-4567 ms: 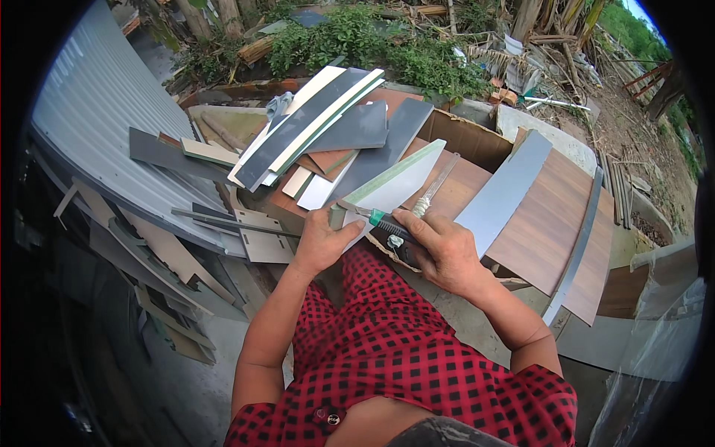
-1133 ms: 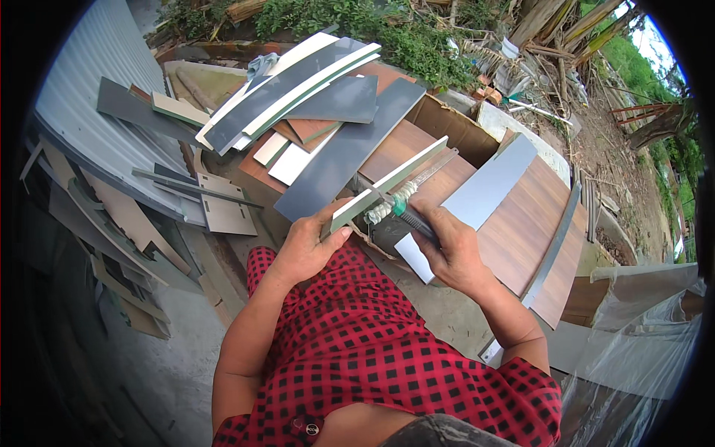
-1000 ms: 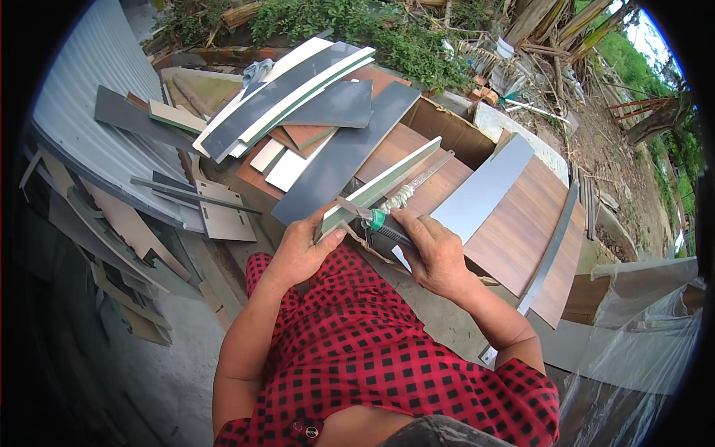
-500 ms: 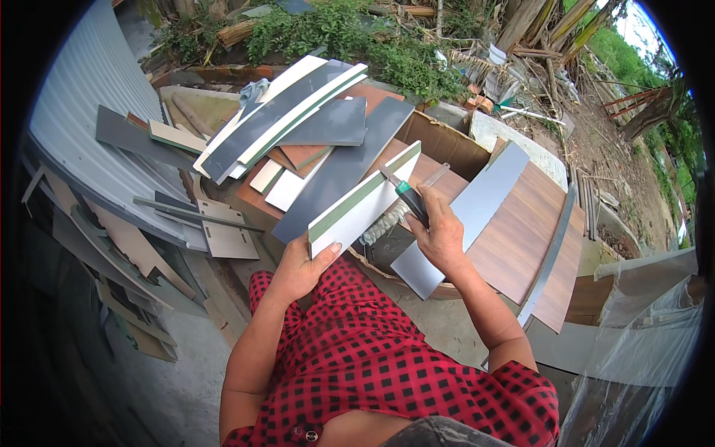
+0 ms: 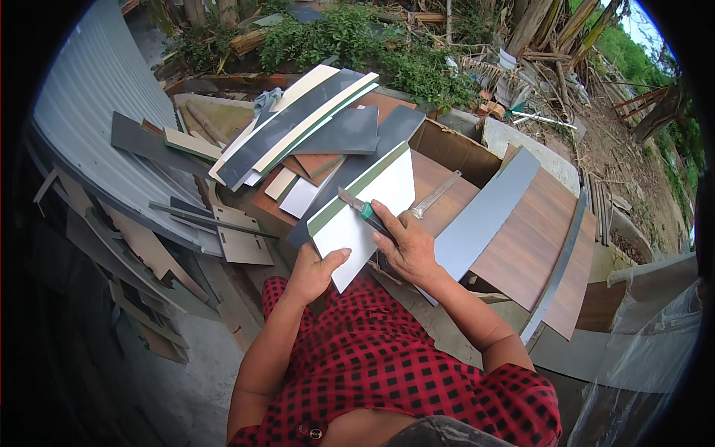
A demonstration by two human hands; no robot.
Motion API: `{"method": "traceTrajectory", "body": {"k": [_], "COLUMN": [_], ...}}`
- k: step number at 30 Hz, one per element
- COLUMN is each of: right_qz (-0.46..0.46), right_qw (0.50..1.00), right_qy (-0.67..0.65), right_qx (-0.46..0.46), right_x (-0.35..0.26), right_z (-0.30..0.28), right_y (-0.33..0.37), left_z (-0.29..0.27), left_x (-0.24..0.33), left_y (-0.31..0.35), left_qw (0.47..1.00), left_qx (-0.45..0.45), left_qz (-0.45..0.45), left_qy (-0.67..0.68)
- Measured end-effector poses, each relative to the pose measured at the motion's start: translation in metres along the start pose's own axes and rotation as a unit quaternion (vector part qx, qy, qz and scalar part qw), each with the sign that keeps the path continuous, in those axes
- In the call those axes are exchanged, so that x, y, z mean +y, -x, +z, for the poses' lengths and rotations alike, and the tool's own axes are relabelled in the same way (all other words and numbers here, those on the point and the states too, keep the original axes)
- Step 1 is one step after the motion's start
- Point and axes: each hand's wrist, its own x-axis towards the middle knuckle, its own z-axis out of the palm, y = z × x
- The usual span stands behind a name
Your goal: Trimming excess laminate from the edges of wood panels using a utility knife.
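Note:
My left hand (image 5: 313,274) is closed on the near end of a white board (image 5: 376,220), thumb lying across its white face. Along the board's upper edge runs a dark green strip (image 5: 357,185). My right hand (image 5: 411,244) is wrapped round the green and black handle of a utility knife (image 5: 368,214). The knife's blade points left and lies at the green edge, over the near half of the board; whether it cuts in cannot be made out. The board is held tilted above my lap, white face turned up.
Beyond the board lies a pile of cut panels (image 5: 298,127), grey, white and brown. At the right, a grey strip (image 5: 491,212) rests by a wood-grain panel (image 5: 529,246), near a cardboard box (image 5: 454,145). More offcuts (image 5: 141,246) lean at left beside corrugated metal sheet (image 5: 104,97).
The knife has moved along the edge from the board's far part toward my left hand. The board has turned so that more of its white face shows. The whole view has shifted slightly.

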Motion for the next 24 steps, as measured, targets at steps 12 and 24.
{"method": "traceTrajectory", "body": {"k": [12,24], "right_qz": [0.239,0.367], "right_qw": [0.966,0.624], "right_qy": [0.003,-0.686], "right_qx": [0.103,-0.073], "right_x": [0.147,0.021], "right_z": [0.010,-0.033], "right_y": [-0.026,0.031], "left_z": [0.000,0.006], "left_x": [-0.008,-0.019], "left_y": [0.003,0.000], "left_qw": [1.000,0.955], "left_qx": [-0.006,0.067], "left_qz": [-0.013,-0.028], "left_qy": [-0.027,0.287]}}
